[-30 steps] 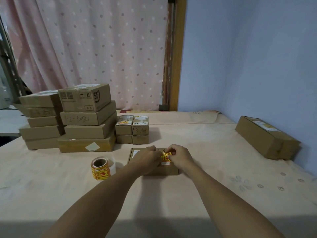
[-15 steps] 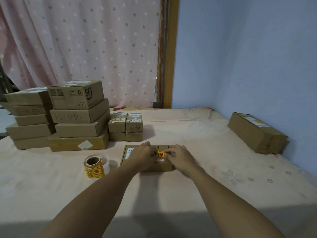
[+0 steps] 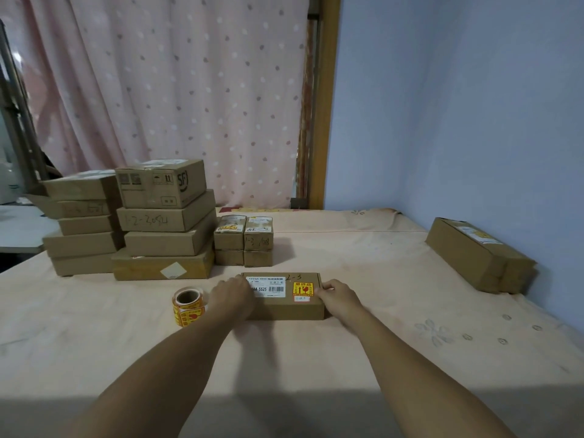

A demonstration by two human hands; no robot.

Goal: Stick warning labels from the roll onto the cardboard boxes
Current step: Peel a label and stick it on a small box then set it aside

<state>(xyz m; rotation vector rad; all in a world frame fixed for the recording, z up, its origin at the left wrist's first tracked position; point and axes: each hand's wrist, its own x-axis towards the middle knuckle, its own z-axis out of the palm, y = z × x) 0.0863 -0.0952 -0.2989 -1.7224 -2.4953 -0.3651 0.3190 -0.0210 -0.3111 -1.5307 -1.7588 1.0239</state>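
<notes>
**A:** Warning label (image 3: 302, 288) is on the box (image 3: 284, 308), well in from the bed (image 3: 395, 311) edges. Safe to move?

**B:** Your right hand (image 3: 337, 294) clasps one end. Your left hand (image 3: 234, 295) hides its grip, so I can't tell. Swing left and you'll knock the roll (image 3: 188, 306).

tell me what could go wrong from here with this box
1. The right hand grips the flat brown cardboard box right beside the yellow-and-red warning label; its fingers could scuff or lift the label's edge.
2. The left hand is close to the yellow label roll, so swinging the box leftward may knock it.
3. The small stacked cardboard boxes stand just behind; a push forward could bump them.
</notes>
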